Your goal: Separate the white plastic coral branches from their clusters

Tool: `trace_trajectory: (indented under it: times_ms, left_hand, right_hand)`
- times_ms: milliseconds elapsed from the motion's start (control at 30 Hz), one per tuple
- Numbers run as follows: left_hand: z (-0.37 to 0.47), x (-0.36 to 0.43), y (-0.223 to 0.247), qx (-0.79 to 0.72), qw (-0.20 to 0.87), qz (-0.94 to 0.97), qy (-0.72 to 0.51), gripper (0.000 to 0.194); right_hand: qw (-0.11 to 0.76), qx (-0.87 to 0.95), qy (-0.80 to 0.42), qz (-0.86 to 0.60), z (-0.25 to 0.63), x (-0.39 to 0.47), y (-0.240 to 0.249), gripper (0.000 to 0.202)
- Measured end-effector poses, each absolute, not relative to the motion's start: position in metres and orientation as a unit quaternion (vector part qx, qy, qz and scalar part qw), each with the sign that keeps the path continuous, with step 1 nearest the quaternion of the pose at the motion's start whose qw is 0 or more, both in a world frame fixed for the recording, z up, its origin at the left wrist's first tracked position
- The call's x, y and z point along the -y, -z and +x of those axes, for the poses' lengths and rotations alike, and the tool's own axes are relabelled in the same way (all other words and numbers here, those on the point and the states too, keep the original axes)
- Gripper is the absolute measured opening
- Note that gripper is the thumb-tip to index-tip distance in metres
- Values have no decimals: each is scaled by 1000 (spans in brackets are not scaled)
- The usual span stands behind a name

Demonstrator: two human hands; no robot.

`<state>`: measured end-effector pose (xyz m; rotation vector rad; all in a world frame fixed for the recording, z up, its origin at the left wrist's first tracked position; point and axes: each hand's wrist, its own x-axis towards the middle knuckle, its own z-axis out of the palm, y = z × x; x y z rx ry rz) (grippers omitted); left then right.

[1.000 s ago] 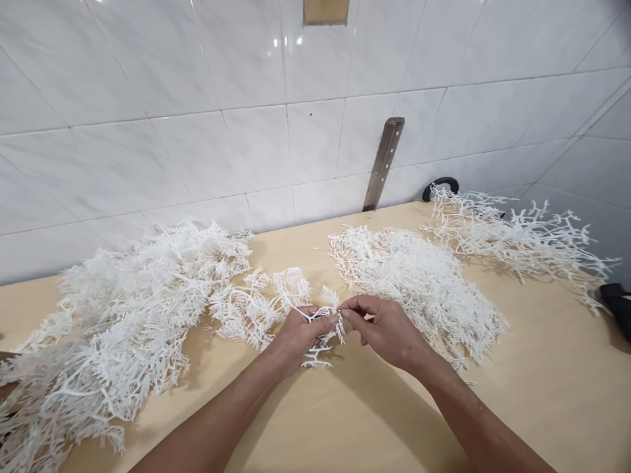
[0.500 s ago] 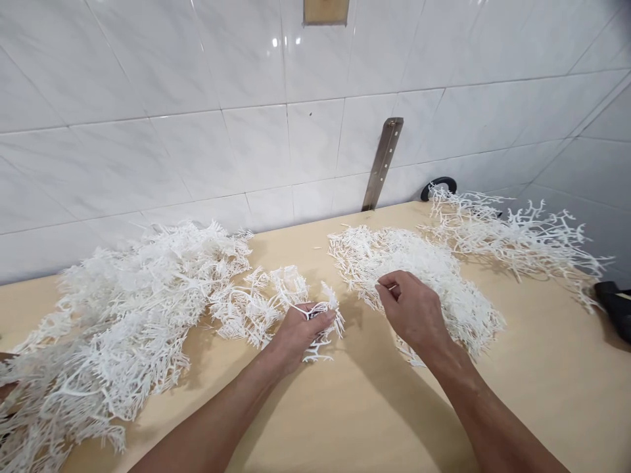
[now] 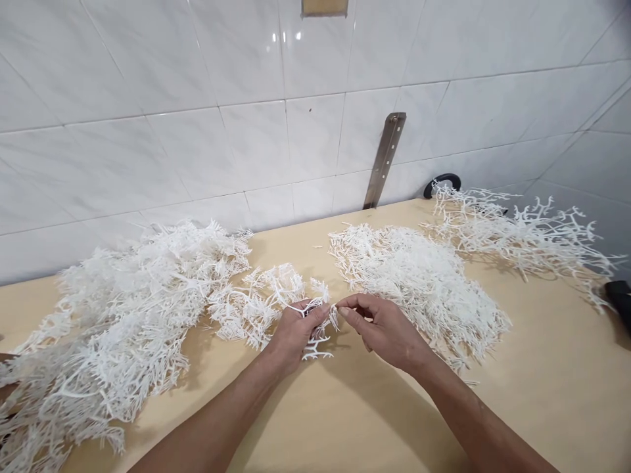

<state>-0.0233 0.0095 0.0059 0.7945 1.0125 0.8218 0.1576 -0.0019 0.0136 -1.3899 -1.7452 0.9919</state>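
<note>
My left hand [image 3: 296, 332] is closed around a white branched plastic sprue [image 3: 318, 348], whose thin prongs stick out past the thumb. At its right side, my right hand [image 3: 377, 325] pinches the prong ends between thumb and forefinger. Just behind my left hand lies a small cluster of similar white branched pieces [image 3: 241, 312]. Beyond my right hand spreads a flat heap of short thin white pieces [image 3: 419, 269]. The fingertips hide the exact spot where the right hand grips.
A large pile of white branched pieces [image 3: 142, 315] covers the table's left side. Bare-looking branched stems [image 3: 527, 230] lie at the far right, near a black ring [image 3: 444, 184] and a black object [image 3: 620, 302]. A metal bracket [image 3: 384, 161] stands against the tiled wall [image 3: 256, 151].
My right hand has moved left from over the heap of short pieces to the sprue and now pinches its prongs. My left hand has stayed nearly still with the sprue.
</note>
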Motion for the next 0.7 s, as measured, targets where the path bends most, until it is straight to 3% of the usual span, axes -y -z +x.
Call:
trace_trajectory:
  times_ms: [700]
  left_hand:
    - [-23, -4, -15, -418, 748, 389, -338, 44]
  right_hand:
    - [348, 672, -356, -549, 154, 3, -9, 21]
